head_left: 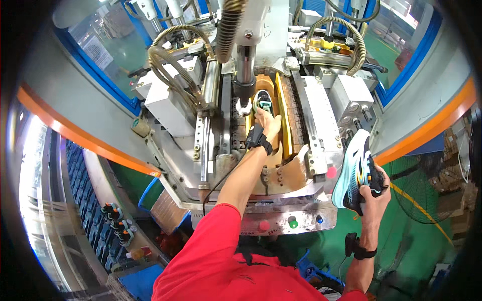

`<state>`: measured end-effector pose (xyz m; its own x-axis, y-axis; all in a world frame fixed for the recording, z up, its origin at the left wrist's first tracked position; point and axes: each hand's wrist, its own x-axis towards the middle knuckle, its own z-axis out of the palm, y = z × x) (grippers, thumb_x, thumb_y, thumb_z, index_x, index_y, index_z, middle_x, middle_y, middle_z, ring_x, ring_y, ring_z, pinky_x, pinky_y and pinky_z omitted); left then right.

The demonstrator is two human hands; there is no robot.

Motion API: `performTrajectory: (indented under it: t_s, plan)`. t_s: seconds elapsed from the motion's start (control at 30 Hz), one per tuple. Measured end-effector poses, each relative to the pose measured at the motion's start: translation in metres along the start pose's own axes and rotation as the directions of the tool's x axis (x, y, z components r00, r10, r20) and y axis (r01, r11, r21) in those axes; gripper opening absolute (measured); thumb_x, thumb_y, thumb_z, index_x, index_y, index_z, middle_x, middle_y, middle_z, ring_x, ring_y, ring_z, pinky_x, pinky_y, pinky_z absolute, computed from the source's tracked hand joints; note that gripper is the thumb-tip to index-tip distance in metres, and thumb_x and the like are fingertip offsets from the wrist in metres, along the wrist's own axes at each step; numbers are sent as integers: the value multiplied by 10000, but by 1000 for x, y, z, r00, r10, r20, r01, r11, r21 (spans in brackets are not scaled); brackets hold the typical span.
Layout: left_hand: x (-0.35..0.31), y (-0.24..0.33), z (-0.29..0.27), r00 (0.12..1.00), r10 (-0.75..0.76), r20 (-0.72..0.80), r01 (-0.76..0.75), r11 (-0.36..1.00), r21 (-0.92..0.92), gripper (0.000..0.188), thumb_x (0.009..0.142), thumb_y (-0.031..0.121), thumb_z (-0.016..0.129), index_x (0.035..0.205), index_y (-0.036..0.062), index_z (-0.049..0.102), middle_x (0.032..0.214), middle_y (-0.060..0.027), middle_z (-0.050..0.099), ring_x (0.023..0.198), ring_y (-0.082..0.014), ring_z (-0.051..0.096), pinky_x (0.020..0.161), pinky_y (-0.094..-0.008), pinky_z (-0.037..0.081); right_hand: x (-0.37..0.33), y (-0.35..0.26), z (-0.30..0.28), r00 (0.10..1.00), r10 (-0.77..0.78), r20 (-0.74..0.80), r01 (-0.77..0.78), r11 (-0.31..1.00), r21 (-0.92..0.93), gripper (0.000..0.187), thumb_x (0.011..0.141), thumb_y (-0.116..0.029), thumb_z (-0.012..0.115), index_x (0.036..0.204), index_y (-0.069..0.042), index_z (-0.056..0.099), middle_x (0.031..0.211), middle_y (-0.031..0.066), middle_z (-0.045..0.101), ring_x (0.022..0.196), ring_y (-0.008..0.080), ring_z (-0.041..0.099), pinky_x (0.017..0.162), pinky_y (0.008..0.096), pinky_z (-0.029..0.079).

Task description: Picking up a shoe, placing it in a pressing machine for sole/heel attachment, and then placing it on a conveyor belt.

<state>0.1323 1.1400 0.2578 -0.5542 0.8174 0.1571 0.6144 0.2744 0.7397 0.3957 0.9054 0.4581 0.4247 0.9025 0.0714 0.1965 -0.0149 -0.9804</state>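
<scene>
My left hand (269, 125) reaches into the middle of a pressing machine (273, 180), its fingers closed on a dark sneaker (263, 98) with pale green details. That shoe lies between two yellow-edged pads (286, 120), under a thick metal ram (245, 70); part of it is hidden by my fingers. Off to the right, outside the machine's bed, my right hand (376, 198) grips a second sneaker (353, 168), light blue and white with a black collar. It is held toe up, the thumb near the heel end. Black straps circle both wrists.
Several push buttons (293, 223) sit on the machine's front panel. White metal blocks (351, 100) and ribbed hoses (181, 30) flank the bed. At the left runs a conveyor (90, 200) with several dark shoes (118, 224) beside it. A round wire fan guard (422, 193) stands at the right.
</scene>
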Motion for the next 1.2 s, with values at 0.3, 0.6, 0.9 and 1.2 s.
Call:
performTrajectory:
  t_s: [0.3,0.6,0.9,1.2]
  plan:
    - [-19,4,-188,613,-265,744,767,425,-481,333,796,213,738,1051,33,625,983,-73,669,839,-199,651,644,-361,506,113,-62,110,965,22,261,96,898,-430,527,662,-166,716,1127,46,587,918,122,662,811,158,623,748,284,505]
    - [-186,-75,-465,691,-262,674,721,309,-620,527,789,35,726,1258,-56,504,1118,-71,607,989,-152,594,908,-303,481,98,-23,369,764,212,609,351,656,-669,504,667,-264,721,996,92,586,1043,282,651,946,403,656,804,412,537]
    - [-306,-104,-530,754,-595,278,482,214,-850,468,844,7,634,1286,-31,485,1156,-96,610,1022,-199,624,918,-361,507,89,68,409,788,-100,607,560,525,-641,553,807,-159,562,1235,73,300,910,336,636,889,478,646,820,529,516]
    - [-398,-100,-497,620,-752,226,392,46,-919,398,906,89,608,1270,-41,512,1149,-100,623,1021,-186,624,905,-355,510,-226,38,250,91,-276,957,723,679,127,95,849,-87,589,924,-45,630,908,162,637,827,361,622,725,436,493]
